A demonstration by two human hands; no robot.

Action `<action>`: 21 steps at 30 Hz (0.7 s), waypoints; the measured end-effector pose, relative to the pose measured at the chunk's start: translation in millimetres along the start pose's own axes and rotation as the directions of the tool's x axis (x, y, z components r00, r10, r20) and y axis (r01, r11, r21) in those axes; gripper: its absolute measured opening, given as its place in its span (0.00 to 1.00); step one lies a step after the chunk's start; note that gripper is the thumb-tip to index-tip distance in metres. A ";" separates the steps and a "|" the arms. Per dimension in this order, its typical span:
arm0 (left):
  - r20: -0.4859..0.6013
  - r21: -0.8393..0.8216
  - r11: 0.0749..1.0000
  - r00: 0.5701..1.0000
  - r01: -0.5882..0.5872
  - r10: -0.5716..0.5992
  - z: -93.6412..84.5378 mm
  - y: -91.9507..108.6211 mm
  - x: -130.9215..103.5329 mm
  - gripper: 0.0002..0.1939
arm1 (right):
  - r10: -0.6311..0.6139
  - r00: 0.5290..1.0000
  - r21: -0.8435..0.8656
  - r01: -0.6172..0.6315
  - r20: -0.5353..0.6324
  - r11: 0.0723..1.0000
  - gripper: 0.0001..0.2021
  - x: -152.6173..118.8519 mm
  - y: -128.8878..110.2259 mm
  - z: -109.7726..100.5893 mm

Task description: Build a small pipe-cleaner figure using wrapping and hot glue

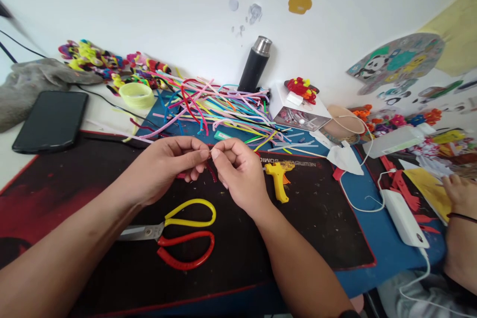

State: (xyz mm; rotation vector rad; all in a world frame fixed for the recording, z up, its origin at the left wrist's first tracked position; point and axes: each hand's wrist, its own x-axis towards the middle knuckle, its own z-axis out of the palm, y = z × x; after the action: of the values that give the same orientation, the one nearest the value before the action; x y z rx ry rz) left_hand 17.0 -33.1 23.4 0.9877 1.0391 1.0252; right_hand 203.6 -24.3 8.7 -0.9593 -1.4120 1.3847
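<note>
My left hand (175, 164) and my right hand (238, 166) meet over the black mat, fingertips almost touching. Both pinch a short dark red pipe cleaner (212, 173); part of it hangs down between the hands, and my fingers hide the rest. Below them lies a pair of scissors (186, 244) with one yellow and one red handle, spread apart, its blades partly behind my left forearm. A yellow glue gun (278, 181) rests on the mat to the right of my right hand.
Behind my hands is a heap of coloured pipe cleaners (219, 109), with a black thermos (255, 64) beyond. A phone (52, 120) lies at left. On the right are a clear-fronted box (298, 109), a white power bank (406, 218) with cables, and another person's hand (460, 191).
</note>
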 end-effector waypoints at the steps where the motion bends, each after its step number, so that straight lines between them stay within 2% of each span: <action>1: -0.006 -0.003 1.000 1.000 -0.011 0.011 0.1 -0.5 -0.1 0.19 | -0.003 1.000 0.008 0.003 0.004 1.000 0.14 0.0 0.1 -0.1; 5: -0.062 -0.032 0.999 0.998 -0.023 0.021 0.5 -1.1 -0.6 0.19 | -0.024 1.000 0.002 0.024 0.003 1.000 0.13 -0.6 0.1 -0.4; 8: -0.101 -0.061 0.998 0.995 0.001 -0.007 1.1 -0.1 -0.8 0.21 | -0.090 0.996 -0.067 0.088 -0.023 0.994 0.10 -1.4 -0.2 0.1; 16: -0.067 -0.058 0.998 0.998 -0.003 0.000 2.5 -0.2 -0.6 0.22 | -0.195 0.980 -0.203 0.184 -0.037 0.962 0.07 -1.5 2.6 1.1; 21: -0.065 -0.046 0.999 0.998 0.001 -0.004 2.8 -0.4 -0.4 0.21 | -0.191 0.981 -0.270 0.175 -0.034 0.947 0.07 -3.0 1.6 0.1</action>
State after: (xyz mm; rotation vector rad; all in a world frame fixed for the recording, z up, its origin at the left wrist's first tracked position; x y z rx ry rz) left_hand 19.8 -33.9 23.7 0.9206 1.0659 1.0807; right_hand 204.2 -27.1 6.9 -1.0019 -1.6257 1.0392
